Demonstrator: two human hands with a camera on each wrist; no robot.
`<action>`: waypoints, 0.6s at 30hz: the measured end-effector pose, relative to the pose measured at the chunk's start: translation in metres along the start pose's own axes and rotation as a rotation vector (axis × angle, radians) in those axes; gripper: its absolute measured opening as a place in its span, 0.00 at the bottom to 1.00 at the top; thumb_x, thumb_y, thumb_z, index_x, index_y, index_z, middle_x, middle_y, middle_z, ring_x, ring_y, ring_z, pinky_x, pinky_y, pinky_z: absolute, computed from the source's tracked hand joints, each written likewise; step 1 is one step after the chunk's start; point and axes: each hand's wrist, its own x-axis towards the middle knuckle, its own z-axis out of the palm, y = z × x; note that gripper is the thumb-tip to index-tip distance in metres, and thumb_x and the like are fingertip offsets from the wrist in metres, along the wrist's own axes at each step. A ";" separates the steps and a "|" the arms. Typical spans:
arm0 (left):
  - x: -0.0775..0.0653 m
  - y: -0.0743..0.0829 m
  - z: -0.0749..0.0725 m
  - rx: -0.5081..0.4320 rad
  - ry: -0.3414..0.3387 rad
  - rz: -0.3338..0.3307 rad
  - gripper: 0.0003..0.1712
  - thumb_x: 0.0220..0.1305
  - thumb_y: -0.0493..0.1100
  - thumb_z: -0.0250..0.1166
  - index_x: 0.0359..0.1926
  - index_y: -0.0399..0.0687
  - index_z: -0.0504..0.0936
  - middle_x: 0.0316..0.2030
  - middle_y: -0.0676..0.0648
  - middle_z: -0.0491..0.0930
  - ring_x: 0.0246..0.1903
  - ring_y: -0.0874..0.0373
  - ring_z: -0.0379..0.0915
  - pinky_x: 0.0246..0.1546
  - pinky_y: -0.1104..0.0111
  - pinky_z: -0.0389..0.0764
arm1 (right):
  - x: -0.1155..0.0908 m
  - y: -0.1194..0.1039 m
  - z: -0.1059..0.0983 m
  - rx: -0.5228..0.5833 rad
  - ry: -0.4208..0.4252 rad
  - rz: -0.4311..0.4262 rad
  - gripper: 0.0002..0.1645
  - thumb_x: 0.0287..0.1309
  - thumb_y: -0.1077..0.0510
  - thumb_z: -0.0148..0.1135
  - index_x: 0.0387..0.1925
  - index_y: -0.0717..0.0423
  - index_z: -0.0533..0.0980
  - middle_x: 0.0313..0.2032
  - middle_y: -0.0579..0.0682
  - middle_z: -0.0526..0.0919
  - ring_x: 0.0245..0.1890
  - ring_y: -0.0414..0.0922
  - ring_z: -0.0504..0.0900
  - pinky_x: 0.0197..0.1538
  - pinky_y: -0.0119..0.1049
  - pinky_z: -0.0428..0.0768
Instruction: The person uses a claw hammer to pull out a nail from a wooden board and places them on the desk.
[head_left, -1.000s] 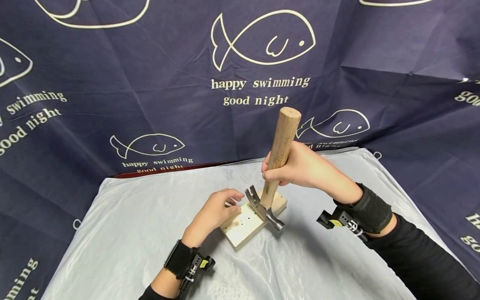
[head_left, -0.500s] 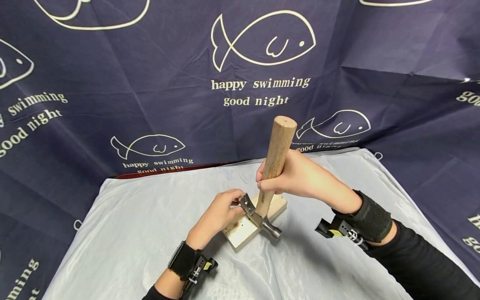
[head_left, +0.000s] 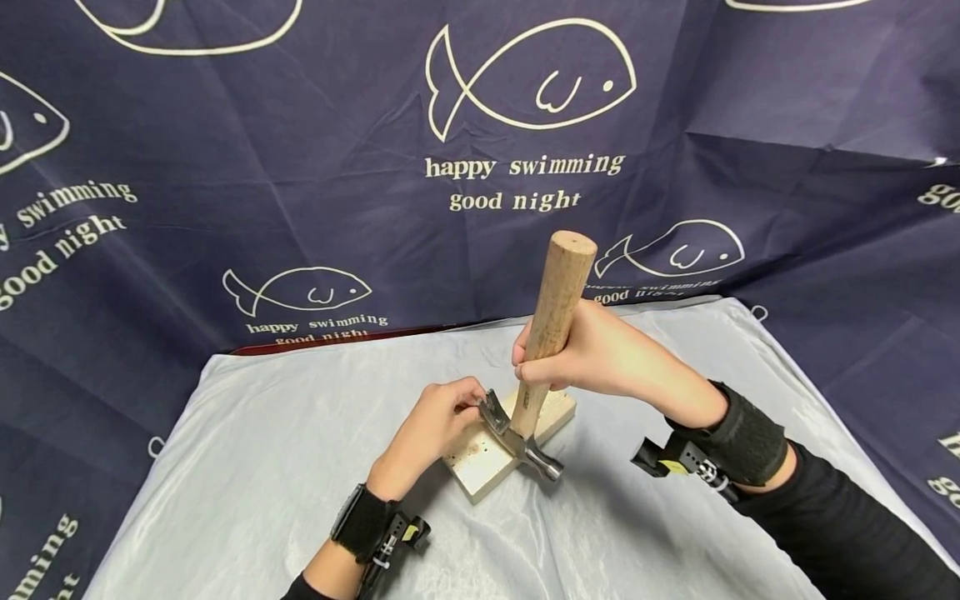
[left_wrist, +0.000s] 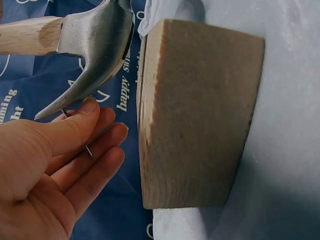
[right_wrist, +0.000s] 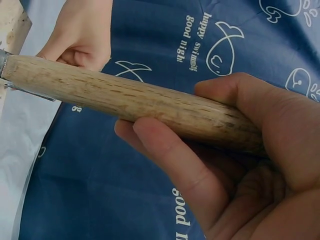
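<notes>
My right hand [head_left: 592, 350] grips the wooden handle of a claw hammer [head_left: 558, 304], which stands upright with its head low over a pale wooden block [head_left: 480, 467]. The right wrist view shows the fingers and thumb wrapped about the handle [right_wrist: 135, 97]. My left hand [head_left: 431, 421] is at the claw end of the head. Seen from the left wrist, its thumb and forefinger pinch a thin nail [left_wrist: 88, 150], whose upper end meets the claw [left_wrist: 75, 95]; the pinch hides its middle. Small dark holes dot the block's top.
A wrinkled pale grey cloth [head_left: 300, 483] covers the table. Behind it hangs a dark blue curtain [head_left: 360, 167] printed with white fish and lettering. Each wrist wears a black strap with a small camera [head_left: 663, 457].
The hammer has come lower and a little left, its claw now at my left fingers. Those fingers have moved in from loosely parted to a pinch by the claw.
</notes>
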 end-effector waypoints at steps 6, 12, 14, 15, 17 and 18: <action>0.000 -0.001 -0.005 -0.021 0.010 -0.026 0.11 0.67 0.33 0.73 0.35 0.52 0.81 0.30 0.57 0.88 0.30 0.64 0.82 0.38 0.65 0.82 | -0.001 0.002 0.001 -0.001 -0.003 0.004 0.09 0.53 0.68 0.69 0.35 0.53 0.86 0.32 0.49 0.86 0.25 0.45 0.80 0.28 0.36 0.77; 0.000 -0.003 -0.010 -0.041 0.019 -0.036 0.05 0.69 0.37 0.71 0.37 0.50 0.84 0.34 0.57 0.89 0.35 0.61 0.86 0.40 0.65 0.83 | 0.000 0.003 0.001 -0.013 0.005 0.005 0.10 0.52 0.68 0.69 0.34 0.52 0.86 0.32 0.49 0.86 0.25 0.45 0.80 0.28 0.36 0.76; -0.001 -0.004 -0.012 -0.057 0.022 -0.045 0.04 0.70 0.38 0.71 0.37 0.51 0.85 0.35 0.56 0.90 0.36 0.60 0.86 0.40 0.65 0.83 | 0.000 0.004 0.001 -0.014 0.008 0.005 0.09 0.52 0.68 0.69 0.35 0.53 0.86 0.32 0.49 0.86 0.26 0.45 0.80 0.28 0.36 0.77; -0.001 -0.004 -0.013 -0.066 0.023 -0.050 0.03 0.70 0.39 0.71 0.37 0.51 0.85 0.35 0.55 0.90 0.36 0.58 0.86 0.39 0.65 0.82 | 0.001 0.004 0.001 -0.018 0.010 0.006 0.09 0.52 0.68 0.69 0.35 0.53 0.86 0.32 0.49 0.86 0.26 0.45 0.80 0.29 0.35 0.77; -0.002 -0.005 -0.014 -0.077 0.026 -0.058 0.03 0.71 0.40 0.71 0.38 0.52 0.86 0.36 0.53 0.90 0.35 0.54 0.85 0.39 0.65 0.82 | 0.000 0.005 0.002 -0.022 0.014 0.015 0.09 0.52 0.68 0.69 0.35 0.53 0.86 0.32 0.49 0.86 0.26 0.45 0.80 0.29 0.35 0.77; -0.003 -0.006 -0.015 -0.079 0.027 -0.060 0.02 0.71 0.40 0.71 0.38 0.51 0.86 0.36 0.51 0.90 0.35 0.52 0.85 0.39 0.65 0.82 | 0.000 0.006 0.002 -0.022 0.017 0.020 0.09 0.52 0.68 0.69 0.35 0.54 0.86 0.32 0.49 0.86 0.26 0.45 0.80 0.29 0.35 0.77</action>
